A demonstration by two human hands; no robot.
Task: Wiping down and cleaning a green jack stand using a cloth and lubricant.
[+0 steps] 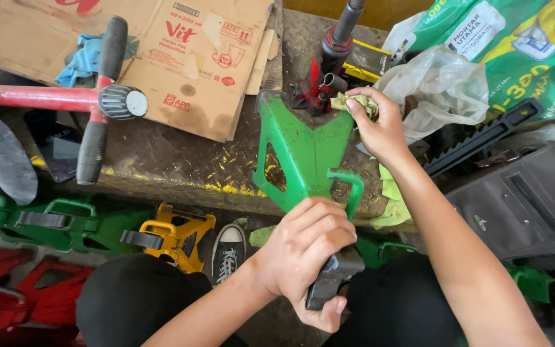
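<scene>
A clear plastic bag [441, 87] lies crumpled at the far right of the counter [162, 164], with something dark inside that cannot be made out; behind it leans a green and white printed sack [521, 45], its contents hidden. A flattened cardboard box [187, 51] covers the far left of the counter.

The green jack stand [303, 154] lies tipped over on the counter's near edge. Its long axis runs from the person outward: the splayed base points away, toward a red bottle jack [322, 71], and the dark post end [332, 276] points back over the edge toward the person's lap.

The left hand [306, 247] has its grip closed around that post end, fingers wrapped over the top just below the stand's green handle. The right hand [380, 125] pinches a crumpled yellow-green rag [358, 103] in a narrow grip and presses it against the far corner of the stand's base.

Below the counter, more green stands [65, 222] and a yellow stand [175, 234] lie on the floor.
</scene>
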